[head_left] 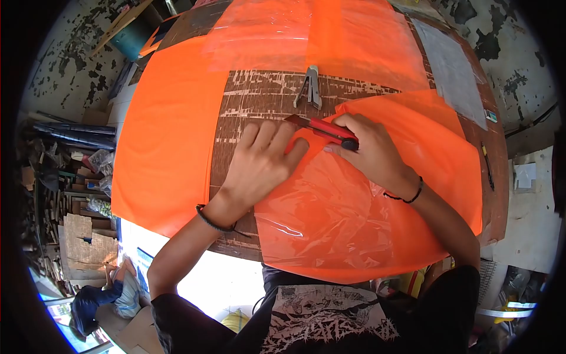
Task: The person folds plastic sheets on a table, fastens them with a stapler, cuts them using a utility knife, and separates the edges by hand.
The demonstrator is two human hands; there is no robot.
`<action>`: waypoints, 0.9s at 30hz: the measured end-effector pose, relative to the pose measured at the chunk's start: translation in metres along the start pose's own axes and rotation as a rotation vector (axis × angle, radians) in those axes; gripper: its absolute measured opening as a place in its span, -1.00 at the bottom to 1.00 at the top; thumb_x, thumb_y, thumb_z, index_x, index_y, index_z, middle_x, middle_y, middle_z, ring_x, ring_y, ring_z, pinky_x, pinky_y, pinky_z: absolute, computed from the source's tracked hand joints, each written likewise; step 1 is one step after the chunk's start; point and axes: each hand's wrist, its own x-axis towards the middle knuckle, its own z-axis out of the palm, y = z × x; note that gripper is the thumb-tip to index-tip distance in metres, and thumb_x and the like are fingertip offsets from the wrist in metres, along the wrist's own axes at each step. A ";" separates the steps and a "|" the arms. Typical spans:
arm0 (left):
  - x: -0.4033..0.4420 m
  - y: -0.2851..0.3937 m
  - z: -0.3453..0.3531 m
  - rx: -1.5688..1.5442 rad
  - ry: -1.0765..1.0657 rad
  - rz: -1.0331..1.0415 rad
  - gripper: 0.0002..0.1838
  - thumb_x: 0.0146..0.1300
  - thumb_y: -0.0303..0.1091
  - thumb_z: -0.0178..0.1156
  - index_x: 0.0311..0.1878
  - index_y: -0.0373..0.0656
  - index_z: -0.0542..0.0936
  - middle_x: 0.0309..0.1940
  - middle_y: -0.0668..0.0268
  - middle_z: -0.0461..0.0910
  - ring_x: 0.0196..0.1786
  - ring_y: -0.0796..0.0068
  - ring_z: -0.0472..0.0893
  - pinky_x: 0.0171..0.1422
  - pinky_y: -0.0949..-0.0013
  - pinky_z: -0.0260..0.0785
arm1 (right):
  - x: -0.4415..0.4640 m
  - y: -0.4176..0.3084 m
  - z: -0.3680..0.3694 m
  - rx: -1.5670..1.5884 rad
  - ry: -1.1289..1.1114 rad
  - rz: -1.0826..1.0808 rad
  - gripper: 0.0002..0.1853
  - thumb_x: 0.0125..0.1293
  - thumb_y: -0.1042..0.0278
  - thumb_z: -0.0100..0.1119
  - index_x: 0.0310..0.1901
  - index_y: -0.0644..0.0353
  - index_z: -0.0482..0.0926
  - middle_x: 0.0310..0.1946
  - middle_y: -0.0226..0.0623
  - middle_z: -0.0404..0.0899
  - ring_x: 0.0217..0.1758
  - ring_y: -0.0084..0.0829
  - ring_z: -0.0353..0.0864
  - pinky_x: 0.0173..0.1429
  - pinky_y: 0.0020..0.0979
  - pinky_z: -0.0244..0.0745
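My right hand (372, 147) is closed around a red utility knife (327, 130), its dark blade end pointing left. Below it lies an orange sheet with clear, shiny plastic film (330, 218), creased and partly folded over on itself. My left hand (259, 156) rests at the left edge of this sheet, back up, with bent fingers apart and the thumb towards the knife. Nothing shows in its grasp, though the undersides of the fingers are hidden. Just beyond both hands, a metal stapler (309, 88) stands on the worn brown table (236, 127).
A smooth orange sheet (165, 141) covers the table's left side. More film-covered orange sheets (318, 35) lie at the far side. Clear plastic (451, 71) and a thin yellow-and-black tool (487, 167) are at the right. Another person (100, 301) sits at the lower left.
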 end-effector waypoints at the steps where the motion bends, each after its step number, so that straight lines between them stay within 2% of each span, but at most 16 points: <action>1: -0.001 0.004 -0.007 0.004 -0.005 0.001 -0.75 -0.08 -0.40 0.35 -0.28 -0.08 0.55 -0.26 0.31 0.47 -0.22 0.38 0.47 -0.22 0.29 0.30 | 0.000 0.001 0.002 -0.034 0.033 0.001 -0.67 0.21 0.33 0.34 -0.07 0.23 0.47 -0.36 -0.15 0.54 -0.31 -0.15 0.56 -0.25 -0.20 0.46; 3: -0.003 0.012 -0.020 -0.032 -0.036 -0.318 -0.69 -0.05 -0.34 0.41 -0.27 -0.13 0.51 -0.23 0.26 0.47 -0.25 0.33 0.47 -0.25 0.24 0.30 | 0.000 0.004 0.007 -0.055 0.070 -0.004 -0.68 0.20 0.33 0.34 -0.07 0.22 0.47 -0.37 -0.17 0.53 -0.31 -0.17 0.55 -0.26 -0.20 0.46; 4: -0.004 0.012 -0.021 -0.123 0.092 -0.411 -0.65 0.07 -0.25 0.44 -0.28 -0.20 0.46 -0.35 0.20 0.46 -0.40 0.32 0.46 -0.36 0.21 0.29 | -0.001 0.006 0.009 -0.102 0.102 -0.051 -0.67 0.20 0.34 0.34 -0.07 0.20 0.46 -0.36 -0.19 0.54 -0.31 -0.18 0.56 -0.26 -0.20 0.46; 5: -0.004 0.014 -0.027 -0.112 0.085 -0.403 -0.65 0.07 -0.25 0.44 -0.28 -0.20 0.46 -0.35 0.20 0.46 -0.40 0.32 0.46 -0.36 0.21 0.29 | -0.001 0.008 0.011 -0.150 0.138 -0.097 -0.67 0.20 0.34 0.34 -0.06 0.19 0.46 -0.36 -0.20 0.54 -0.31 -0.19 0.56 -0.26 -0.20 0.46; 7: -0.009 0.024 -0.044 -0.539 -0.201 -0.951 -0.59 0.22 -0.09 0.36 -0.31 -0.25 0.44 -0.45 0.13 0.47 -0.52 0.25 0.50 -0.52 0.23 0.29 | -0.001 0.010 0.013 -0.161 0.142 -0.110 -0.65 0.19 0.36 0.34 -0.04 0.19 0.45 -0.35 -0.21 0.54 -0.31 -0.20 0.57 -0.26 -0.21 0.47; 8: -0.010 0.029 -0.049 -0.529 -0.201 -0.942 -0.59 0.22 -0.09 0.36 -0.31 -0.25 0.44 -0.45 0.13 0.47 -0.52 0.25 0.50 -0.52 0.23 0.29 | -0.001 0.012 0.013 -0.187 0.136 -0.122 -0.64 0.18 0.37 0.34 -0.03 0.18 0.44 -0.35 -0.21 0.54 -0.31 -0.21 0.57 -0.26 -0.21 0.47; 11: -0.015 0.046 -0.055 -1.780 -0.434 -1.182 -0.28 0.38 0.28 0.00 -0.08 -0.38 0.52 -0.33 0.09 0.59 -0.48 0.29 0.63 -0.53 0.31 0.45 | -0.003 0.016 0.012 -0.091 0.214 -0.132 -0.62 0.16 0.41 0.35 -0.02 0.18 0.43 -0.34 -0.21 0.55 -0.30 -0.21 0.59 -0.26 -0.22 0.47; 12: -0.008 0.055 -0.047 -1.895 -0.368 -1.162 -0.20 0.40 0.35 -0.14 0.03 -0.37 0.51 -0.25 0.12 0.57 -0.33 0.28 0.66 -0.31 0.32 0.55 | -0.005 0.015 0.012 -0.089 0.213 -0.133 -0.62 0.16 0.41 0.35 -0.02 0.18 0.43 -0.34 -0.21 0.55 -0.30 -0.21 0.59 -0.26 -0.22 0.47; 13: 0.003 0.064 -0.040 -1.894 -0.362 -1.163 -0.20 0.40 0.35 -0.14 0.03 -0.37 0.51 -0.25 0.12 0.57 -0.33 0.28 0.66 -0.31 0.32 0.55 | -0.005 0.013 0.012 -0.038 0.251 -0.137 -0.62 0.15 0.42 0.35 -0.02 0.19 0.43 -0.33 -0.21 0.55 -0.30 -0.20 0.60 -0.26 -0.23 0.48; 15: 0.026 0.070 -0.027 -2.225 0.107 -1.553 -0.28 0.45 0.27 -0.15 0.04 -0.35 0.51 -0.19 0.09 0.56 -0.20 0.32 0.64 -0.06 0.33 0.52 | -0.005 0.012 0.011 0.013 0.297 -0.152 -0.61 0.15 0.43 0.36 -0.02 0.19 0.43 -0.33 -0.21 0.55 -0.29 -0.19 0.60 -0.27 -0.23 0.48; 19: 0.032 0.060 0.004 -2.168 0.274 -1.348 -0.38 0.49 0.14 -0.12 0.08 -0.36 0.48 -0.21 0.12 0.58 -0.14 0.37 0.61 0.08 0.32 0.46 | -0.005 0.012 0.009 -0.012 0.298 -0.292 -0.62 0.16 0.44 0.35 -0.02 0.21 0.42 -0.27 -0.19 0.58 -0.29 -0.16 0.62 -0.27 -0.26 0.51; 21: 0.031 0.058 0.015 -1.952 0.142 -1.353 -0.52 0.52 -0.02 -0.07 0.08 -0.34 0.50 -0.14 0.13 0.61 -0.11 0.35 0.61 0.06 0.26 0.49 | -0.005 0.008 0.005 -0.025 0.314 -0.300 -0.62 0.17 0.44 0.34 -0.01 0.22 0.42 -0.24 -0.17 0.59 -0.27 -0.16 0.64 -0.26 -0.28 0.52; 22: 0.032 0.056 0.012 -1.942 0.193 -1.393 -0.66 0.50 -0.21 0.01 0.04 -0.34 0.53 -0.17 0.16 0.63 -0.14 0.37 0.62 0.05 0.30 0.50 | -0.007 0.004 0.001 0.106 0.239 -0.157 -0.64 0.22 0.43 0.32 0.00 0.23 0.41 -0.17 -0.16 0.60 -0.23 -0.23 0.66 -0.20 -0.32 0.55; 23: 0.030 0.053 0.013 -1.954 0.183 -1.387 -0.66 0.50 -0.21 0.01 0.04 -0.34 0.53 -0.17 0.16 0.63 -0.14 0.37 0.62 0.05 0.30 0.50 | -0.007 0.000 -0.004 0.237 0.159 -0.010 -0.66 0.28 0.42 0.29 0.02 0.25 0.41 -0.11 -0.16 0.61 -0.18 -0.29 0.68 -0.15 -0.35 0.57; 25: 0.026 0.050 0.015 -1.851 0.078 -1.244 -0.67 0.49 -0.21 0.04 0.02 -0.34 0.55 -0.17 0.15 0.63 -0.17 0.39 0.63 0.04 0.33 0.50 | 0.000 -0.009 -0.010 0.400 0.199 -0.024 -0.69 0.33 0.41 0.25 0.02 0.27 0.39 -0.07 -0.16 0.60 -0.16 -0.35 0.68 -0.11 -0.36 0.58; 27: 0.028 0.055 0.012 -1.856 0.109 -1.249 -0.67 0.48 -0.21 0.07 -0.02 -0.34 0.60 -0.24 0.24 0.66 -0.23 0.50 0.62 -0.05 0.40 0.49 | 0.002 -0.022 -0.029 0.561 0.224 -0.023 -0.72 0.38 0.40 0.20 0.02 0.29 0.38 -0.02 -0.17 0.59 -0.13 -0.42 0.68 -0.07 -0.38 0.58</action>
